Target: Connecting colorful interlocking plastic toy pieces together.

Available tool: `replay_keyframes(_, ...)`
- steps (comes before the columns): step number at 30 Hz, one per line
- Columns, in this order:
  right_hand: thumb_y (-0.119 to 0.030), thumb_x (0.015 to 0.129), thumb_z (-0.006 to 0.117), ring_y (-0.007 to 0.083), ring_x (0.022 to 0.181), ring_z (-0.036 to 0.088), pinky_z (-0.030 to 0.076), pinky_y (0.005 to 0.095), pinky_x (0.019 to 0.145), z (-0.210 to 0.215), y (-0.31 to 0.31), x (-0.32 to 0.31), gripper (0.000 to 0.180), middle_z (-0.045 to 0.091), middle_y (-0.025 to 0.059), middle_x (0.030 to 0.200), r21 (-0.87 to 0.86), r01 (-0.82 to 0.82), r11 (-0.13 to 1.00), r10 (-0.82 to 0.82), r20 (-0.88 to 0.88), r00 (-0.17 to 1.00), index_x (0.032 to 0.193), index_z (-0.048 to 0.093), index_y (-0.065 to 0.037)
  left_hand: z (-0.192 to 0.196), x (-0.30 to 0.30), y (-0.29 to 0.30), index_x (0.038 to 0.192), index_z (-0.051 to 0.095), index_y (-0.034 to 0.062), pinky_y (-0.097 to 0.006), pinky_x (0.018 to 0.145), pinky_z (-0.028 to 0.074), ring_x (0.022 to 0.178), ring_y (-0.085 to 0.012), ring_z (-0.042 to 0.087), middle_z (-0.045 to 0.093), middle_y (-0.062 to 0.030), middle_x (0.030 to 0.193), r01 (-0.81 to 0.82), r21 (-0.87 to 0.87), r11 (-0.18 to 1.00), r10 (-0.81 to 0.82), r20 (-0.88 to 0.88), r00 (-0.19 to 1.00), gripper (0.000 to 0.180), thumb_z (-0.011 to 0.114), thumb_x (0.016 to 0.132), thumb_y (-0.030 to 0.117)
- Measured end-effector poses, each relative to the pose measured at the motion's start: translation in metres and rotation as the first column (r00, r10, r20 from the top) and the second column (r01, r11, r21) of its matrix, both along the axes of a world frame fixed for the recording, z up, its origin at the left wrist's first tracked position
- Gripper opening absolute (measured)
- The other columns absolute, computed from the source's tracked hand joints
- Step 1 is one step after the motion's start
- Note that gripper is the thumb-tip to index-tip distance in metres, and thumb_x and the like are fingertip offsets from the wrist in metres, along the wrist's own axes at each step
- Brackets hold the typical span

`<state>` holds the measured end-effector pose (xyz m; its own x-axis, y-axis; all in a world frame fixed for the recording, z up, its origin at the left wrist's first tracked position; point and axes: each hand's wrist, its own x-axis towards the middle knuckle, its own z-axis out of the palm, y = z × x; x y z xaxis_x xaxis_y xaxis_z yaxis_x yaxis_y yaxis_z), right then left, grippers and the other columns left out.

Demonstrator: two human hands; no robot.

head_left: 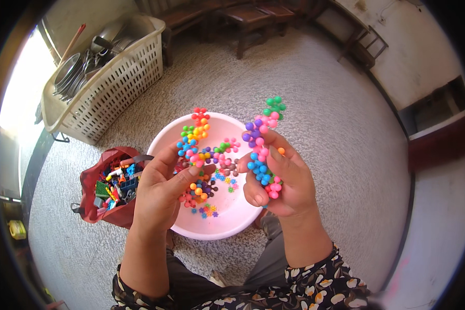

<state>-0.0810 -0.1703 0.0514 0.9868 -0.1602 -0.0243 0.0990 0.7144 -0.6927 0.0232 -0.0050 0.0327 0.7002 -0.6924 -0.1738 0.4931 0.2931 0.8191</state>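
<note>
My left hand (163, 188) is closed on a branching chain of linked knobbed plastic pieces (199, 155) in red, yellow, green, blue, pink and brown. Its thumb presses a pink piece near the middle. Opposite it, my right hand (284, 181) grips a second chain of knobbed pieces (262, 124), green at the top, then pink, purple and blue. A single orange knob shows by the right fingers. The two chains are held close together, and I cannot tell whether they touch. Below them, a pink basin (232, 225) holds several loose small flower-shaped pieces (207, 211).
A red bag (95, 178) full of mixed building blocks and toys stands left of the basin. Behind it is a large white slatted basket (113, 77) with metal kitchenware. Wooden benches (248, 18) line the far wall. My knees are close below the basin.
</note>
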Motion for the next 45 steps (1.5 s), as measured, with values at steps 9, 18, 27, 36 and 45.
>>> replay_keyframes(9,-0.022,0.081,0.065,0.0311,0.056,0.063,0.05,0.0303,0.037,-0.004,0.013,-0.005,0.044,0.059,0.0258,0.089,-0.29,0.199,0.936,-0.18,0.092,0.979,0.109,0.041,0.002,0.004,-0.001,0.0,0.123,0.043,-0.0053,-0.036,0.088,0.048,0.099,-0.0222,0.058,0.056,-0.0142,0.112,0.019,-0.093,0.995,-0.026,-0.077,0.997,0.047,0.06,0.08,0.0)
replay_keyframes(18,-0.008,0.078,0.065,0.022,0.067,0.06,0.049,0.0239,0.04,0.0,0.014,-0.016,0.041,0.058,0.018,0.094,-0.164,0.095,0.982,-0.093,0.018,0.996,0.112,0.047,0.002,0.004,-0.003,0.0,0.121,0.043,-0.005,-0.033,0.08,0.052,0.09,-0.0194,0.061,0.058,-0.0126,0.104,-0.028,-0.046,0.999,0.025,-0.077,0.997,0.048,0.062,0.076,-0.002)
replay_keyframes(27,-0.022,0.081,0.063,0.0252,0.046,0.059,0.044,0.0251,0.033,-0.007,0.018,-0.013,0.046,0.06,0.0243,0.082,-0.137,0.152,0.979,-0.133,0.139,0.981,0.108,0.046,0.011,0.005,0.002,0.004,0.121,0.043,-0.0067,-0.036,0.087,0.049,0.099,-0.0235,0.059,0.055,-0.0135,0.111,0.024,-0.02,0.999,-0.027,-0.115,0.993,0.047,0.061,0.078,-0.003)
replay_keyframes(36,-0.013,0.078,0.069,0.0173,0.076,0.062,0.052,0.0292,0.069,0.002,0.014,-0.015,0.025,0.062,0.0134,0.091,-0.606,0.303,0.735,-0.237,0.189,0.953,0.095,0.058,0.002,0.003,-0.001,0.008,0.122,0.043,-0.0081,-0.034,0.083,0.05,0.097,-0.0222,0.059,0.057,-0.014,0.109,0.003,-0.088,0.996,-0.015,-0.143,0.99,0.047,0.061,0.079,-0.002)
replay_keyframes(45,-0.01,0.06,0.073,0.0167,0.061,0.057,0.048,0.0255,0.052,0.011,0.014,-0.01,0.025,0.064,0.0043,0.081,-0.832,0.546,-0.1,-0.033,0.551,0.834,0.084,0.066,-0.009,0.001,-0.011,0.012,0.128,0.037,-0.0056,-0.027,0.081,0.051,0.095,-0.0193,0.061,0.055,-0.017,0.113,0.031,-0.07,0.997,-0.029,0.028,0.999,0.052,0.057,0.08,-0.009)
